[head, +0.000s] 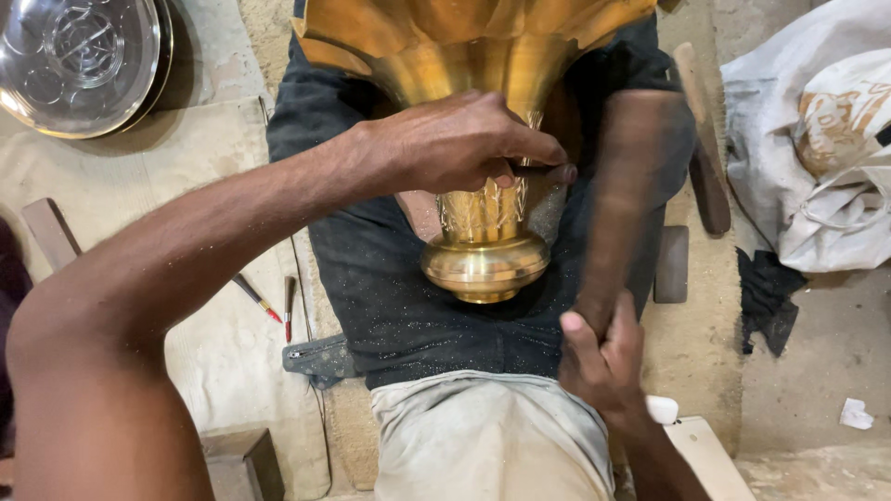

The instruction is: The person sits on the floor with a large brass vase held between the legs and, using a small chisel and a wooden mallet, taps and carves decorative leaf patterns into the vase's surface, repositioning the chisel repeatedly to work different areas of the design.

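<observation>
Floor-level metal workshop: hand tools, steel tray, dusty ground.

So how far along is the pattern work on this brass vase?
A band of pattern already shows on the neck of the brass vase. In hand: the left hand holds a small tool against the neck, while the right hand grips a blurred wooden mallet. The round foot looks smooth.

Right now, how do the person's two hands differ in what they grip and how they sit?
The left hand wraps over the neck of the brass vase, pinching a small dark tool against it; the right hand clasps the handle end of a wooden mallet. The left hand looks sharp, while the mallet above the right hand is blurred. The left hand sits higher in the picture, the right lower. Both are closed.
</observation>
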